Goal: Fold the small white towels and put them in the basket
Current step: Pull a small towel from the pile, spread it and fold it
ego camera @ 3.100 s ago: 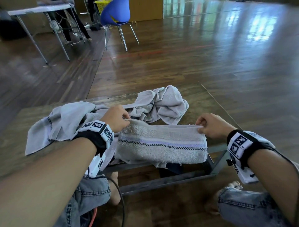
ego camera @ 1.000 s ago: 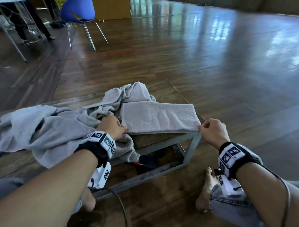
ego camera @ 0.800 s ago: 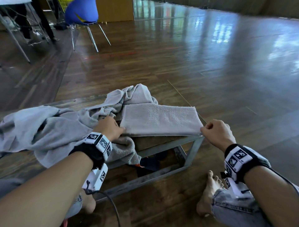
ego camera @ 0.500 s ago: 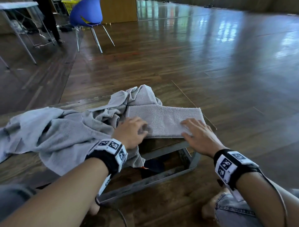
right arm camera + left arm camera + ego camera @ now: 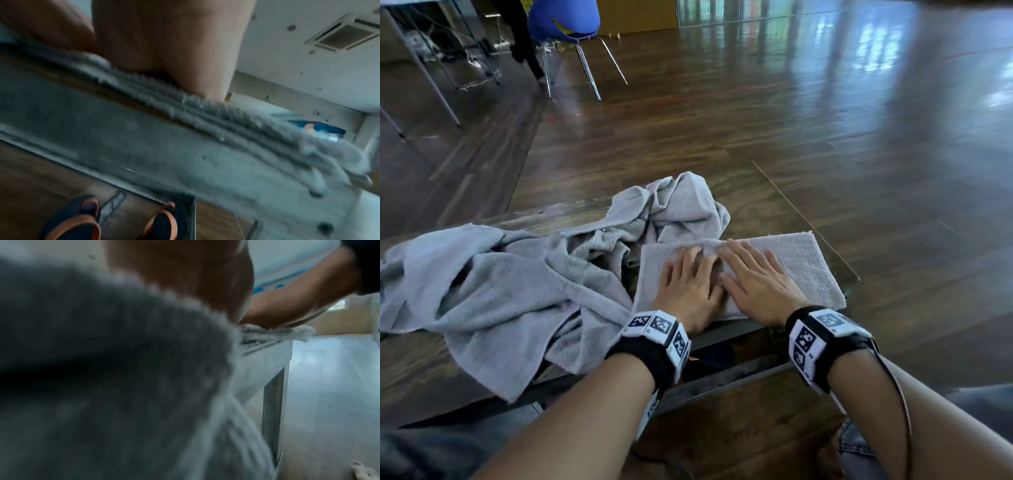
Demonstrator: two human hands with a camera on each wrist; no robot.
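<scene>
Both the left hand point(image 5: 690, 291) and right hand point(image 5: 758, 286) press flat-fingered on one half-folded towel point(image 5: 799, 265) on the bench point(image 5: 767, 209); the crumpled towels point(image 5: 517, 291) remain unfolded, no basket visible.

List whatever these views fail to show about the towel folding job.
- Basket: in no view, so its place cannot be told.
- Folded towel: its middle is covered in the head view by the left hand and right hand, pressed flat.
- Crumpled towels: their number is unclear, bunched together.
- Left wrist view: mostly blurred cloth close to the lens.
- Right wrist view: motion blur; fingers hidden behind the palm.
</scene>
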